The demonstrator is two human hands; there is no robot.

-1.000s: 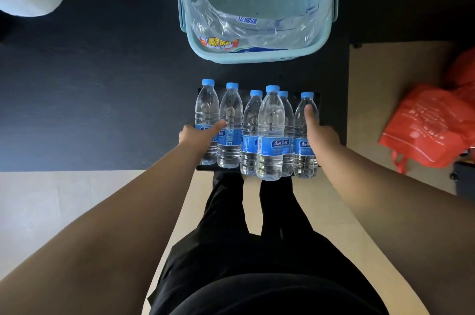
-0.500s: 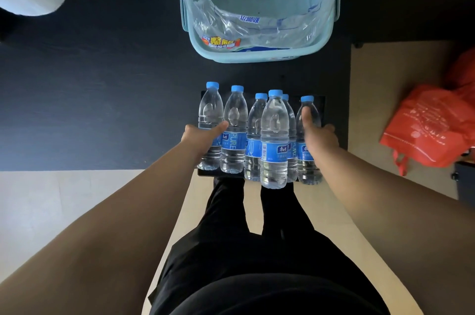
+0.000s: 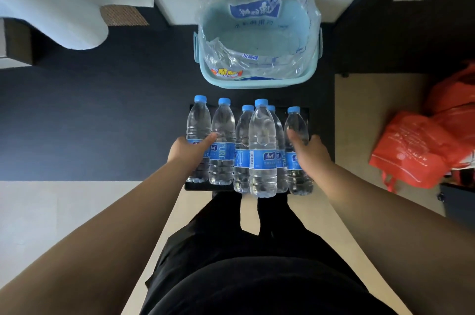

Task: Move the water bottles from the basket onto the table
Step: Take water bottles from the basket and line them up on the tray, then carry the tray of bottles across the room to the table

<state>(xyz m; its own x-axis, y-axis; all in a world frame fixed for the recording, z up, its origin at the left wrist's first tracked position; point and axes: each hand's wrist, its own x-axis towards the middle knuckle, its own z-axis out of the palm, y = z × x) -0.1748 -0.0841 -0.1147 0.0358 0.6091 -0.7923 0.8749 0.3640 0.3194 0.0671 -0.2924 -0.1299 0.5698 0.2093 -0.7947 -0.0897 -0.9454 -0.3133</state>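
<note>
Several clear water bottles with blue caps and blue labels stand upright in a tight group on a small black table (image 3: 198, 187). My left hand (image 3: 189, 151) is wrapped around the leftmost bottle (image 3: 198, 119). My right hand (image 3: 309, 152) is wrapped around the rightmost bottle (image 3: 297, 122). One bottle (image 3: 262, 140) stands nearest me in front of the row. Behind the table sits the light blue basket (image 3: 257, 83). It holds only crumpled clear plastic wrap (image 3: 244, 60); no bottle shows inside.
A red plastic bag (image 3: 421, 150) lies on the floor to the right. Dark carpet (image 3: 90, 122) spreads left of the table, with a white rounded object (image 3: 64, 6) at the far left. My black-trousered legs stand right below the table's near edge.
The view has tilted up, showing more of the basket and wall. Both hands stay on the outer bottles. My right thumb has slid down from high on the bottle.
</note>
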